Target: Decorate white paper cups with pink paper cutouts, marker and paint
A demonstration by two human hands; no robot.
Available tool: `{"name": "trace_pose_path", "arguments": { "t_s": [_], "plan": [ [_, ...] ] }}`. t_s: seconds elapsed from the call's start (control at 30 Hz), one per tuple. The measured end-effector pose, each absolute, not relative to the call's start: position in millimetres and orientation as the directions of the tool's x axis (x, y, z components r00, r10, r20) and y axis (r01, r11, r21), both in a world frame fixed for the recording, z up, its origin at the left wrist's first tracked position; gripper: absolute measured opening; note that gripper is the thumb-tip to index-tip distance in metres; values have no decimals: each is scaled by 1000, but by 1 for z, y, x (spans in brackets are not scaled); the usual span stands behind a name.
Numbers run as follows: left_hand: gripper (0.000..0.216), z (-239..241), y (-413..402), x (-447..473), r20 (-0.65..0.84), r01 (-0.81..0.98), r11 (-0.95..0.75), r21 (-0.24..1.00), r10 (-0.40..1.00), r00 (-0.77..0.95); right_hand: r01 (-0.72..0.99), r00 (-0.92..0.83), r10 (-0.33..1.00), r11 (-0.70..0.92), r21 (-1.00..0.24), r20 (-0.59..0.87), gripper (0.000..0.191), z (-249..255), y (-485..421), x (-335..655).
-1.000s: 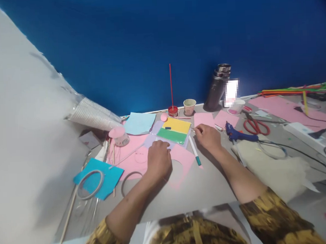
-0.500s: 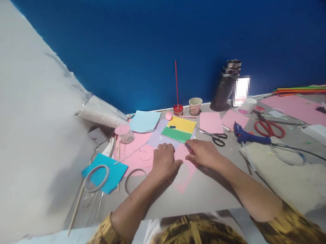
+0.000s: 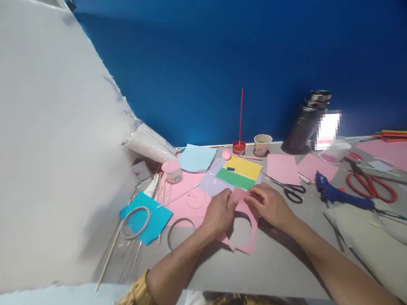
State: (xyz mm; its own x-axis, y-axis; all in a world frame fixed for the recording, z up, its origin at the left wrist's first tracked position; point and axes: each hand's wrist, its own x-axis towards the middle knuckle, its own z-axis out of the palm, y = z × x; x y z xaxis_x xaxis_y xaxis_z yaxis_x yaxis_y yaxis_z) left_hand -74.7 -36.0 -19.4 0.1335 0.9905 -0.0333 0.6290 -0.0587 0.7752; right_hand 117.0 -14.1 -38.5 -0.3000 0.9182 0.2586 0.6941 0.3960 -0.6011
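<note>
A pink sheet of paper with a round hole cut in it is held between both my hands, tilted up off the table. My left hand grips its upper left edge, thumb on the near face. Fingers of my right hand pinch the upper right edge. Just beyond lie a yellow and green sheet and a lilac sheet. Black-handled scissors rest to the right of these. Left of my hands, a larger pink sheet bears a drawn circle.
A blue glue gun and red-handled scissors lie at right. A dark flask and a paper cup stand by the blue wall. Stacked cups lean at left, above blue paper under a ring.
Both hands have picked up the pink paper with the hole from the table and now hold it raised. The camera view has shifted, so the scene sits lower and further right.
</note>
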Motion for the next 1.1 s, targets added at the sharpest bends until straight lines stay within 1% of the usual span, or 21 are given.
{"name": "trace_pose_path", "arguments": {
  "t_s": [0.1, 0.27, 0.33, 0.4, 0.47, 0.6, 0.7, 0.83, 0.97, 1.03, 1.1],
  "plan": [
    [19, -23, -37, -74, -30, 630, -51, 775, 993, 118, 695, -286, 937, 346, -631, 199, 27, -41, -14, 118],
    [24, -25, -37, -75, -60, 667, -18, 745, 994, 93, 684, -316, 934, 347, -642, 168, 31, -42, -15, 118],
    [23, -23, -35, -75, -7, 643, -20, 765, 999, 40, 699, -333, 930, 353, -622, 154, 30, -43, -15, 117],
    [23, -21, -33, -76, 76, 603, -43, 796, 997, -29, 725, -357, 923, 372, -580, 147, 28, -43, -16, 116],
    [24, -19, -32, -76, 118, 555, -63, 829, 991, -65, 743, -387, 909, 406, -533, 153, 27, -44, -17, 116],
    [22, -20, -32, -75, 38, 413, -37, 910, 999, 4, 769, -413, 891, 451, -453, 187, 27, -47, -18, 114],
    [20, -21, -34, -72, -13, 366, -7, 931, 998, 53, 775, -416, 888, 458, -436, 195, 29, -47, -18, 114],
    [17, -22, -37, -70, -4, 389, -29, 921, 996, 84, 763, -429, 883, 467, -448, 190, 33, -46, -18, 114],
    [24, -21, -40, -69, 55, 449, -121, 885, 986, 157, 731, -469, 866, 491, -474, 173, 33, -46, -20, 111],
    [30, -23, -40, -70, 70, 470, -143, 871, 983, 168, 705, -472, 853, 516, -486, 221, 30, -48, -19, 110],
    [37, -25, -39, -71, 74, 486, -151, 861, 982, 174, 688, -427, 842, 539, -487, 329, 25, -49, -18, 109]
  ]
}}
